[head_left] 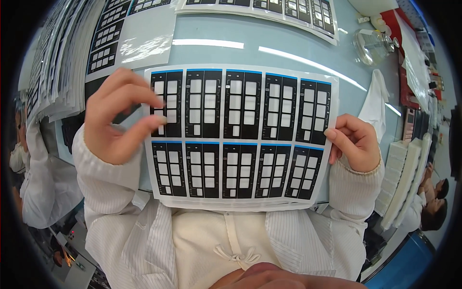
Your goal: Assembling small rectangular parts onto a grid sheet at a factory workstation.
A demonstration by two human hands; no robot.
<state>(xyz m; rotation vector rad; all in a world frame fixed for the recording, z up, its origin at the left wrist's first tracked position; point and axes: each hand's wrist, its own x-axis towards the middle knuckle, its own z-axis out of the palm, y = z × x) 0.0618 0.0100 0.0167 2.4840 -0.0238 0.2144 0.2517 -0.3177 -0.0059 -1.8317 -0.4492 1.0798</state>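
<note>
A white sheet of printed labels [203, 141] lies in front of me, its black panels set in two rows with blue top edges and pale rectangular windows. Several more sheets show beneath its near edge. My right hand [355, 143] pinches the sheet's right edge, thumb on top and fingers curled below. Over the upper left corner, my left hand [118, 115] is slightly blurred. Its thumb and fingertips are apart above the leftmost panel, with nothing visible between them; whether they touch the sheet is hard to make out.
A pale blue-grey table [211, 55] carries a stack of similar sheets [260, 9] at the far side. Piled sheets [62, 58] stand at left beside a glossy sheet [147, 38]. A glass jar [369, 47] and white cloth [376, 98] are at right. Other people sit at both sides.
</note>
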